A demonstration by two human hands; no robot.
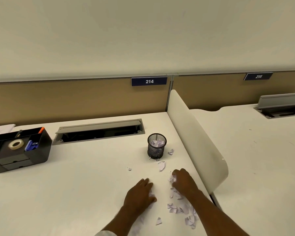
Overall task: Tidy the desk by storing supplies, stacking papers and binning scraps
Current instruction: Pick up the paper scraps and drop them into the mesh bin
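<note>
Okay, I read right hand (184,182) curled on scraps (172,208), left hand (140,193) flat – herding them for the bin (156,149).

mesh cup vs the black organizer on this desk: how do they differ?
The mesh cup is round see-through wire; the organizer is boxy with solid walls. The cup is one well holding paper scraps; the organizer has compartments holding a tape roll and pens. The cup stands right of centre; the organizer sits far left. Both are black and upright on the white desk.
</note>
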